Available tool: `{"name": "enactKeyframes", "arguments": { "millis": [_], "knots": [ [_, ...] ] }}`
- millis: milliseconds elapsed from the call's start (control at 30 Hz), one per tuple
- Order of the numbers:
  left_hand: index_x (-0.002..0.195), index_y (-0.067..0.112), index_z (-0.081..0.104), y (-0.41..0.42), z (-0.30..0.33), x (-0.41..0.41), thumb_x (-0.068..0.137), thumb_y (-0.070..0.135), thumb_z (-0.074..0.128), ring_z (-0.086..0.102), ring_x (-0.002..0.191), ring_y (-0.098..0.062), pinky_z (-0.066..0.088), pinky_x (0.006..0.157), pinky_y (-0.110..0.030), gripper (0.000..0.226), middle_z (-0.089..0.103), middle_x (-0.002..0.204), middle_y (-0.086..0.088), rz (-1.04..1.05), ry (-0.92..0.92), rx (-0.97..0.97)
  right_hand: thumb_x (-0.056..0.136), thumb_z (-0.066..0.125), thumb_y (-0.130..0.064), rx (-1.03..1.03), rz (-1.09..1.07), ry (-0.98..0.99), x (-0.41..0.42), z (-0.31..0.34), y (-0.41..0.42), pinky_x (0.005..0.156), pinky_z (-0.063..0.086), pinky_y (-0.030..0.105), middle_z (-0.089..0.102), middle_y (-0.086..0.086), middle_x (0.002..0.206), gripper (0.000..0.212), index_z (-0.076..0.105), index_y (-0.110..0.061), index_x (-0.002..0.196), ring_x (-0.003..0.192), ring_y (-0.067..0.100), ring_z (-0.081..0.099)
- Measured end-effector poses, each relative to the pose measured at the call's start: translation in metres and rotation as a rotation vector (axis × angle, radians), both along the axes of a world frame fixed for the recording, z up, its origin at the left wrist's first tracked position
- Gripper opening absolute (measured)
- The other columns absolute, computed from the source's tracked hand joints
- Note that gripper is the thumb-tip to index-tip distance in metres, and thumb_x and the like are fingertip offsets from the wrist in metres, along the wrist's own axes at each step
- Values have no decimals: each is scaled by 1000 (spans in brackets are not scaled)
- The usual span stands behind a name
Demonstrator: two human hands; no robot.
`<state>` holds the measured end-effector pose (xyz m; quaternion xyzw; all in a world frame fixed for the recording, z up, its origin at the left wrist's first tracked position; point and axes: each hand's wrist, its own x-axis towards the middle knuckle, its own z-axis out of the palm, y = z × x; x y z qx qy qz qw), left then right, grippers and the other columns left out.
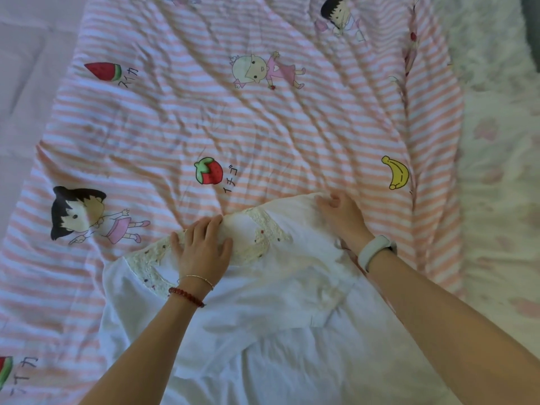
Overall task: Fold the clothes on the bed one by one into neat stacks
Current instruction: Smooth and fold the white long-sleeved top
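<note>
Nearest to me, at the 6 o'clock edge of the view, a white garment (pixel 292 331) lies spread and wrinkled on the bed, its lace-trimmed collar (pixel 263 229) pointing away toward 12 o'clock. My left hand (pixel 204 247) sits on the collar area at about 7 o'clock from frame centre; its fingers curl over a bunched roll of the white fabric and grip it. That wrist carries a red bead bracelet (pixel 187 296) and a thin gold chain (pixel 201 279). My right hand (pixel 342 213), at about 5 o'clock from centre, has its fingers curled around the far top edge of the garment, pinching the cloth there. A white wristband (pixel 375 252) wraps that wrist.

Beyond both hands, a pink-and-white striped sheet (pixel 233 127) covers the bed, creased diagonally. Printed on it are a strawberry (pixel 209 170) just past the garment, a banana (pixel 396 172) toward 3 o'clock, a dark-haired cartoon girl (pixel 79 213) toward 9 o'clock, and a watermelon slice (pixel 103 71) toward 11 o'clock. A pale floral blanket (pixel 496 171) lies along the right side.
</note>
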<state>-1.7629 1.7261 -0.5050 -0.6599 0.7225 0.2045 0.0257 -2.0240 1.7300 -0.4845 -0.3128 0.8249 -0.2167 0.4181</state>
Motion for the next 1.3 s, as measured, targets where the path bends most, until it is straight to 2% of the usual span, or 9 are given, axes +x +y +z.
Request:
{"name": "enactKeyframes", "arguments": {
  "millis": [133, 333, 500, 600, 733, 900, 1033, 1167, 1300],
  "knots": [
    [140, 23, 40, -1, 0, 3, 91, 36, 51, 31, 134, -20, 7, 111, -50, 52, 42, 141, 3, -10, -2, 2, 89, 57, -29, 130, -56, -60, 13, -5, -15, 52, 36, 25, 49, -1, 72, 17, 50, -14, 89, 61, 13, 45],
    [139, 23, 41, -4, -3, 17, 87, 46, 40, 35, 132, -22, 13, 111, -44, 57, 43, 142, 2, -65, 78, 3, 92, 49, -2, 47, -298, -696, -4, 7, -27, 78, 52, 31, 66, 11, 111, 27, 62, -6, 115, 96, 23, 63],
    [137, 20, 44, -9, 1, 62, 87, 53, 40, 37, 130, -26, 5, 113, -45, 60, 44, 139, -4, 7, 59, 56, 93, 45, -15, -25, 291, 275, -7, 2, -24, 73, 42, 28, 57, 5, 98, 18, 63, -14, 94, 84, 20, 50],
    [133, 24, 46, -19, 7, 98, 89, 46, 53, 48, 120, -24, 19, 109, -45, 50, 53, 129, -4, 0, -30, 162, 94, 47, -20, -164, 765, 379, 1, 8, -43, 101, 34, 39, 52, 2, 129, 31, 55, -19, 124, 121, 24, 44],
    [123, 22, 53, -37, 24, 139, 81, 37, 69, 64, 81, -14, 53, 73, -29, 47, 66, 94, 0, -10, 202, 503, 92, 53, -41, 200, 1229, 338, 17, 12, -70, 111, 26, 41, 31, -5, 151, 64, 24, -27, 147, 136, 19, 29],
    [130, 22, 45, -63, 29, 141, 78, 23, 75, 61, 101, -18, 49, 92, -32, 60, 63, 113, -3, -44, 199, 830, 91, 56, -42, 491, 1361, 274, 25, 19, -85, 109, 29, 35, 32, 3, 150, 68, 26, -17, 146, 133, 21, 35],
    [116, 17, 57, -74, 32, 138, 76, 27, 76, 61, 91, -14, 49, 80, -20, 46, 65, 100, 2, -135, 56, 891, 95, 50, -37, 494, 1370, 370, 29, 28, -81, 107, 32, 32, 34, 3, 150, 58, 28, -19, 146, 132, 21, 38],
    [103, 17, 62, -89, 46, 146, 76, 23, 75, 56, 69, -5, 41, 51, -5, 31, 60, 79, 9, -131, 75, 769, 98, 44, -36, 432, 1294, 430, 27, 43, -90, 101, 32, 25, 33, 2, 150, 53, 30, -16, 145, 134, 20, 36],
    [90, 17, 51, -131, 71, 142, 80, 33, 69, 53, 79, -18, 38, 64, -24, 26, 60, 89, -2, -152, -95, 437, 98, 42, -37, 198, 1138, 675, 27, 68, -118, 80, 42, 29, 42, 2, 141, 46, 35, -21, 141, 121, 23, 48]
  ]
}}
